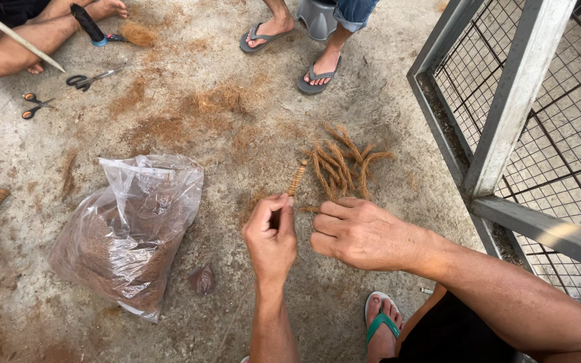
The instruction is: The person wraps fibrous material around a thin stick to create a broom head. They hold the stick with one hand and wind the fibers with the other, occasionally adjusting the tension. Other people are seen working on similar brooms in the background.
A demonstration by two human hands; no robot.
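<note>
My left hand (272,236) is closed around a short rod wrapped in brown coir fibre (296,179), whose free end sticks up and away from me. My right hand (359,232) sits just to its right, fingers curled and pinching a strand of fibre beside the rod. Beyond both hands lies a small pile of finished twisted coir pieces (344,167) on the concrete floor (250,81). Left of my hands is a clear plastic bag (129,232) full of loose brown fibre.
A grey metal mesh cage (526,121) stands at the right. Two scissors (89,79) (35,105) lie at the far left near a seated person's legs (28,33). Another person's feet in flip-flops (317,74) stand at the top. My foot (383,324) is at the bottom.
</note>
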